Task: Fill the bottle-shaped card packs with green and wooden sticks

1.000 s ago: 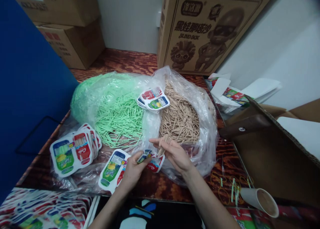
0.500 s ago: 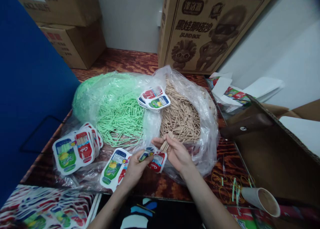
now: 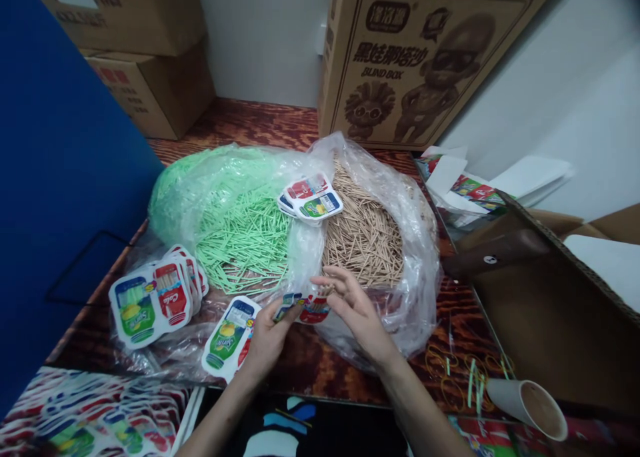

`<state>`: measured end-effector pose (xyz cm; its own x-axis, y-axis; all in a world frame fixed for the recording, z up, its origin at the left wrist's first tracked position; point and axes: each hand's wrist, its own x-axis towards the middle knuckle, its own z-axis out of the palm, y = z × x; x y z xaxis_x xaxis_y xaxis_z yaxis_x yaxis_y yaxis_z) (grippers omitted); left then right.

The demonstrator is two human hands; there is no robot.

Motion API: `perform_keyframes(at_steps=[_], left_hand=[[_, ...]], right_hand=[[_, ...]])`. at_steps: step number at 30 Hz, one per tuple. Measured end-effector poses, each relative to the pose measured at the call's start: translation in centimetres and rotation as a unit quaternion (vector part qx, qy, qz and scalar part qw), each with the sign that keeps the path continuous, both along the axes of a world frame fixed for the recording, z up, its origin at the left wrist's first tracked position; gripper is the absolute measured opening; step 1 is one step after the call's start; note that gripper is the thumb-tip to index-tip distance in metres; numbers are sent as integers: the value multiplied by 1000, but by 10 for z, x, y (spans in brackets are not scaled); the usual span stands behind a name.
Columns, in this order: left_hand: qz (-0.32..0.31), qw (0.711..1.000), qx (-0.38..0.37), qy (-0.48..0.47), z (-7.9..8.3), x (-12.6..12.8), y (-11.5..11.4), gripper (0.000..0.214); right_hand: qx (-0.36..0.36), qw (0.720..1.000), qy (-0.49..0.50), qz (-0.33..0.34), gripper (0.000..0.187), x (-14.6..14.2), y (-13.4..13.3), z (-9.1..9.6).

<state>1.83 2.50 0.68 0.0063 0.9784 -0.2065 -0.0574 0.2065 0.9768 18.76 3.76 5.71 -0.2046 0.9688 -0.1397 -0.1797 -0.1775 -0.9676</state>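
Note:
My left hand (image 3: 270,334) is closed on the left part of a printed card with a small Sprite side and a red Cola pocket (image 3: 315,308). Brown sticks (image 3: 324,289) stand in the Cola pocket. My right hand (image 3: 353,307) is at the card's right edge, its fingers stretched and apart over the stick tops, the thumb beside the pocket. Under my left wrist lies another Sprite-and-Cola card (image 3: 225,337). Loose green sticks (image 3: 245,240) and loose brown sticks (image 3: 367,234) fill clear plastic bags behind my hands.
Filled cards (image 3: 150,300) are stacked at left; a few more cards (image 3: 313,200) rest between the bags. Many cards (image 3: 100,417) lie at lower left. A paper cup (image 3: 527,407) lies tipped near rubber bands (image 3: 453,390). Cartons (image 3: 425,64) stand behind, an open box (image 3: 550,310) right.
My right hand has brought the bunch of brown sticks down into the card's Cola pocket, and its fingers have spread. My left hand keeps its hold on the card.

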Motion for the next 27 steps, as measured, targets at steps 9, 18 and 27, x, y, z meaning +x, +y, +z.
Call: perform_keyframes(at_steps=[9,18,27], left_hand=[[11,1000,13,-5,10,-4,2,23],[15,998,0,-68,16,-37,-5,21],[256,966,0,23,11,-155,-30,30]], right_hand=[[237,927,-289,-22,18,-7,-6,-5],[298,914,-274,34,13,-46,6,-2],[110,983,-80,124,19,-181,58,-21]])
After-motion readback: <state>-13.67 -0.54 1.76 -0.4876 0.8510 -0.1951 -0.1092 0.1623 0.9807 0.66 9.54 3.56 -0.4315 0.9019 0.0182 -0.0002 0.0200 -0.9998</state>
